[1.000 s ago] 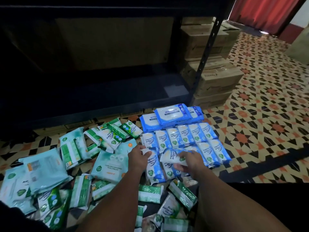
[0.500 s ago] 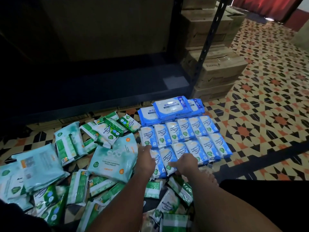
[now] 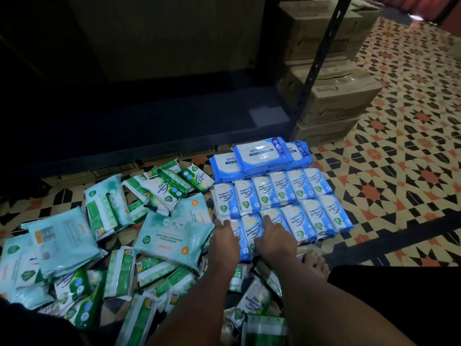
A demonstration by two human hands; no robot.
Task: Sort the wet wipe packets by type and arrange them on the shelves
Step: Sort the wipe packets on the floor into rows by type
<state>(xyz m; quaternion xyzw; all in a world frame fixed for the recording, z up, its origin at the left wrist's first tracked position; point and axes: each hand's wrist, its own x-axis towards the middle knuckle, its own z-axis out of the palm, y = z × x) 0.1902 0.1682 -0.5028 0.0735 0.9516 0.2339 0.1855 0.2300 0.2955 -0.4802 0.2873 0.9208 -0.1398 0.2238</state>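
head | both hands point(image 3: 249, 240) flat, pressing blue packets point(image 3: 252, 231) | long axes toward shelf point(image 3: 174, 126)

The near ends of two blue packets point(image 3: 250, 234) are covered by the left hand point(image 3: 224, 242) and right hand point(image 3: 273, 242). The shelf point(image 3: 159, 121) interior is lost in darkness. Green packets point(image 3: 139, 323) are cut off by the bottom edge. Small print cannot be read.

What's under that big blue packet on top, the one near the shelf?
Two more big blue packets lie under the top packet, poking out on both sides. The tiled floor beneath them is covered.
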